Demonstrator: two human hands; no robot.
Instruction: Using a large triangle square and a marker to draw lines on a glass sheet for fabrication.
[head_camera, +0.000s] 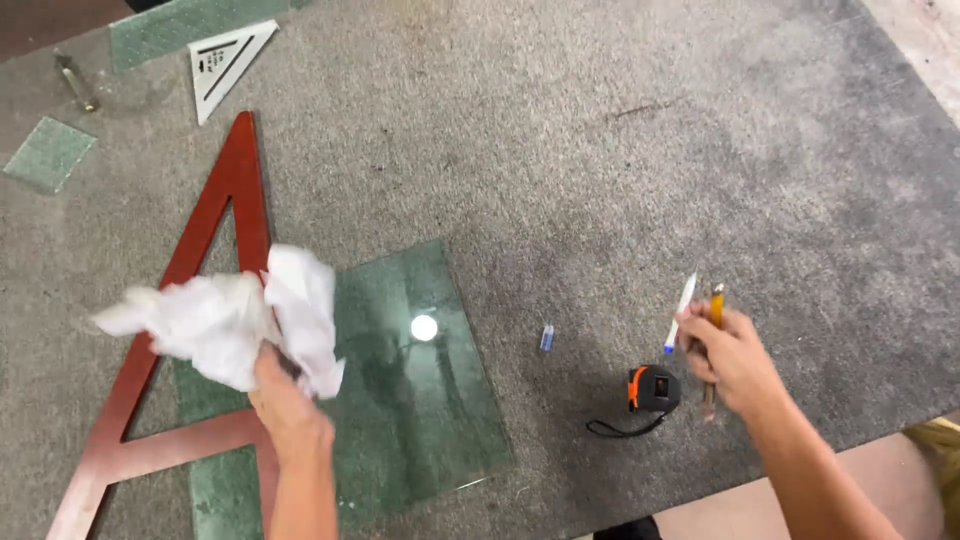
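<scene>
In the head view, the left hand (285, 400) sits low and left of centre, its fingers closed around a crumpled white paper towel (235, 315) that bunches up above the fist. The towel hangs over the left edge of a greenish rectangular pane of glass (420, 400) lying flat on the grey felt-covered table (620, 160). A bright spot of lamp light reflects near the pane's middle. Part of the pane lies under a large red wooden A-shaped square (215, 250), which runs from the upper left down to the lower left corner.

Right of centre, the right hand (735, 360) is closed on a white marker pen with a blue tip (682, 312) and a yellow-handled pencil-like tool (716, 308), both pointing up out of the fist. Just left of that hand, an orange and black tape measure (652, 388) with a black wrist loop rests on the felt. A small blue pen cap (546, 337) lies apart, between the tape and the pane.

In the upper left lie a white plastic set square (225, 62), a small green glass offcut (48, 152) and a slim metal tool (76, 82).

As for progress, the glass looks fairly clean where the light falls, with the towel at its left side; no drawn line or cut shows on it yet, as far as can be told.
</scene>
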